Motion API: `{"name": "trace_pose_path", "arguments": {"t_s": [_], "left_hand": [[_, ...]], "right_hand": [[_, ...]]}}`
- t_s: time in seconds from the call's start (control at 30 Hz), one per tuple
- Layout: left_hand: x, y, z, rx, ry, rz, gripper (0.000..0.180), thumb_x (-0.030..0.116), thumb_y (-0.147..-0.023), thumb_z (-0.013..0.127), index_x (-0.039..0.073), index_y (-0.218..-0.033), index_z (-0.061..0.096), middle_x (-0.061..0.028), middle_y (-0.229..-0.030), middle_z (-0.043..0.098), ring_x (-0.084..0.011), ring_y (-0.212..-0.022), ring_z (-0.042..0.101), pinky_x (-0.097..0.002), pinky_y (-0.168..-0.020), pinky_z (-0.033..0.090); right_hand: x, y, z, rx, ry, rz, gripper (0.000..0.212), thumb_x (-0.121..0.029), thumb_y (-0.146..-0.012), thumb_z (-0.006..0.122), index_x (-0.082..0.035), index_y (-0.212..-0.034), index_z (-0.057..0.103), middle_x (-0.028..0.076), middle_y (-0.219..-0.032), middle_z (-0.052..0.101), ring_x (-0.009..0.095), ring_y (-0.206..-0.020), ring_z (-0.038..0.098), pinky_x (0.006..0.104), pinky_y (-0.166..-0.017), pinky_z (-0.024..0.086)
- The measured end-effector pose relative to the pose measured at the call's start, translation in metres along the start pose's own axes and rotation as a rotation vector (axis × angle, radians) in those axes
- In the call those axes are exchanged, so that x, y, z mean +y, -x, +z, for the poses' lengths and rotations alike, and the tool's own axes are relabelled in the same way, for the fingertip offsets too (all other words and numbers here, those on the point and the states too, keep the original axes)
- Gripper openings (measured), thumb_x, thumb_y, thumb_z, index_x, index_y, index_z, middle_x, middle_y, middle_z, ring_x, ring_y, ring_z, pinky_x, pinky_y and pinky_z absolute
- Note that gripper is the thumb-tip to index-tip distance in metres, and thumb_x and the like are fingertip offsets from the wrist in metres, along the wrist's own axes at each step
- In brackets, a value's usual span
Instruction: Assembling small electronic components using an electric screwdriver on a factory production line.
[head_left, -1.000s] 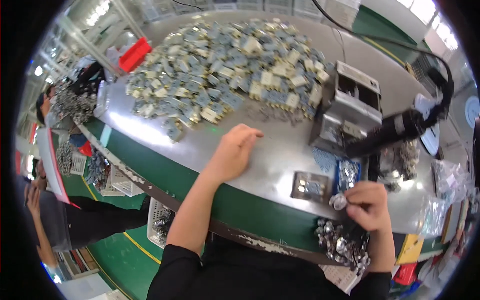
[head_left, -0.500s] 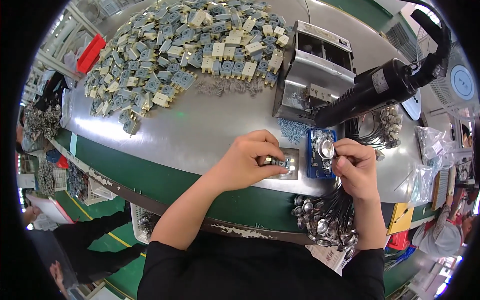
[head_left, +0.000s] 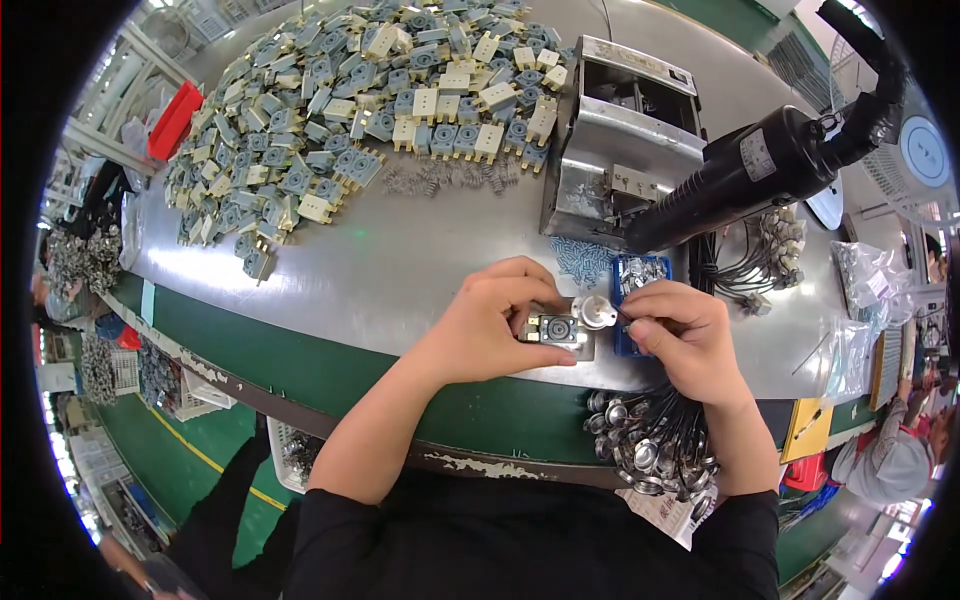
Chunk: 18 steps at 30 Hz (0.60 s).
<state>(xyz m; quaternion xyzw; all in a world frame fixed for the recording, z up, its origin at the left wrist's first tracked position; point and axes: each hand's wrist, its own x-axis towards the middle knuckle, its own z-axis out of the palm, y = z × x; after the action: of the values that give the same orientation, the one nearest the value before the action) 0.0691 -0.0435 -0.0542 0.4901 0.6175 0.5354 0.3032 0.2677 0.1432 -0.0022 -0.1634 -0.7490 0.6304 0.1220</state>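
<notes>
My left hand [head_left: 495, 318] pinches a small grey plastic block [head_left: 558, 329] with a round socket on top, over a flat metal plate [head_left: 583, 352] at the table's front edge. Fingers of my right hand [head_left: 682, 335] are closed on a round, flanged metal cap [head_left: 597, 311], which sits right against the block's upper right side. Whether the two parts touch is hard to make out. Just behind my right fingers lies a blue tray [head_left: 618, 345] holding small metal pieces.
A large heap of grey and cream blocks [head_left: 400, 90] covers the back left, with loose springs [head_left: 450, 178] before it. A metal machine [head_left: 625, 140] and black electric screwdriver [head_left: 740, 175] stand right, near blue screws [head_left: 580, 260]. Wired metal caps [head_left: 645, 455] hang at the front edge.
My right hand has moved left, carrying the metal cap from above the blue tray to the block. In my left hand the block now shows its socket face more fully.
</notes>
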Motion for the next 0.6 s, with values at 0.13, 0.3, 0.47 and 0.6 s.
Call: {"name": "trace_pose_path", "arguments": {"t_s": [0.13,0.3,0.47,0.6], "left_hand": [[0.010,0.000,0.005,0.090,0.114,0.058,0.039,0.009,-0.074,0.093,0.005,-0.111,0.078,-0.0038,-0.110,0.068,-0.0063,-0.070,0.053,-0.0232,-0.061,0.043],[-0.003,-0.006,0.008,0.135,-0.237,0.406,0.044,0.009,-0.073,0.093,0.004,-0.113,0.077,-0.0096,-0.114,0.072,-0.0237,-0.096,0.069,-0.0340,-0.083,0.055],[-0.010,0.003,0.013,0.082,-0.204,0.286,0.041,0.009,-0.074,0.092,0.003,-0.111,0.075,-0.0122,-0.113,0.073,-0.0325,-0.109,0.070,-0.0418,-0.092,0.057],[-0.018,0.005,0.016,0.079,-0.250,0.296,0.039,0.010,-0.074,0.093,0.002,-0.108,0.075,-0.0121,-0.112,0.074,-0.0324,-0.110,0.070,-0.0425,-0.094,0.058]], "right_hand": [[-0.007,-0.008,0.003,-0.071,0.104,0.049,0.016,0.000,-0.095,0.073,0.007,-0.109,0.076,0.013,-0.108,0.073,0.014,-0.081,0.067,0.0267,-0.071,0.053],[0.001,-0.016,0.009,-0.144,0.221,-0.072,0.015,-0.001,-0.094,0.073,0.006,-0.107,0.077,0.010,-0.100,0.075,0.014,-0.082,0.067,0.0284,-0.073,0.053],[0.001,-0.017,0.014,-0.127,0.199,0.024,0.013,0.001,-0.092,0.075,0.005,-0.104,0.077,0.011,-0.098,0.075,0.017,-0.080,0.068,0.0291,-0.072,0.054],[0.006,-0.016,0.018,-0.122,0.313,0.038,0.012,0.003,-0.089,0.076,0.004,-0.101,0.078,0.012,-0.096,0.075,0.023,-0.081,0.072,0.0315,-0.073,0.056]]}}
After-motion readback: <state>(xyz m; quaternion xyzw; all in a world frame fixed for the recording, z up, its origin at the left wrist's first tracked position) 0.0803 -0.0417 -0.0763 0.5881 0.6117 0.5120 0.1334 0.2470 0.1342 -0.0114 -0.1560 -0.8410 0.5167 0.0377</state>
